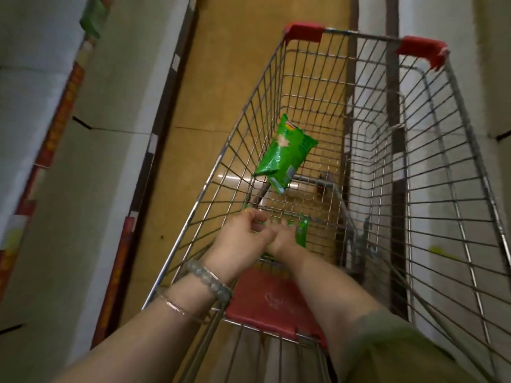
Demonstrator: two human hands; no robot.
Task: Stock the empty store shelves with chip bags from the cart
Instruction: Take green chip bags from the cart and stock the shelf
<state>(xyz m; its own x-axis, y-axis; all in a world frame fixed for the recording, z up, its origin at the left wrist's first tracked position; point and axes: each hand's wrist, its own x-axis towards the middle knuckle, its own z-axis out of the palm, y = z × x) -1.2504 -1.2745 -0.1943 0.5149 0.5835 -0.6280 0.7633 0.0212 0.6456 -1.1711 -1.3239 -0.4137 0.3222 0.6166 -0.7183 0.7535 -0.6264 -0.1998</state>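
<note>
I look down into a wire shopping cart [442,167] with red corner guards. One green chip bag [284,153] lies on the cart's bottom near the left wall. A second green chip bag [302,231] sits at the cart's near end, mostly covered by my hands. My right hand [282,240] reaches deep into the cart and its fingers close on this near bag. My left hand [243,234], with bracelets on the wrist, hovers just left of it with curled fingers. Blur hides whether the left fingers grip the bag.
White shelves [91,150] with red price strips run along the left, and a green bag [94,15] stands on an upper level at the far left. More white shelving [442,244] stands behind the cart's right wall. A tan floor aisle [249,51] stretches ahead. The red child-seat flap [271,302] is near me.
</note>
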